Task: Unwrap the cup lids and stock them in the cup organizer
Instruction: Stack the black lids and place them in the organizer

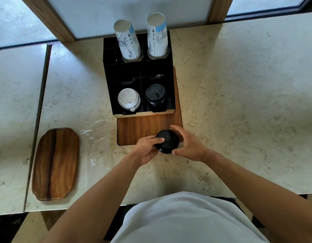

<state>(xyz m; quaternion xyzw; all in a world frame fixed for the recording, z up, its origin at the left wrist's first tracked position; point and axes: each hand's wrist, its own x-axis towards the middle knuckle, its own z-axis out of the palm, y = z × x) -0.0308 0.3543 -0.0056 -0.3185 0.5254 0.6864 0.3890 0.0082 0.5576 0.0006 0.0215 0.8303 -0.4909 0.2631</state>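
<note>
item: stack of black cup lids (167,141), held between both hands just above the near edge of the wooden board (148,127), in front of the cup organizer (109,81). left hand (147,149) gripped the stack from the left side, thumb laid across the top lid. right hand (188,145) cupped the stack from the right, fingers curled round its far rim and thumb at its near rim; both hands were closed on the lids.

cup organizer: black, standing on the far part of the wooden board on the counter (239,102). front left compartment held a stack of white lids (129,99); front right compartment held a second stack of black lids (155,95). two rear slots each held a column of printed paper cups (157,35), mouths upward, the left column (127,39) tilted leftward (the right one stood nearly straight).

other contents: clear plastic wrap (95,137), crumpled flat on the counter to the left of the board, apart from the hands. wooden tray (55,163), oblong, lying further left near the counter's seam. light shirt of the person (183,220) visible at the bottom edge.
</note>
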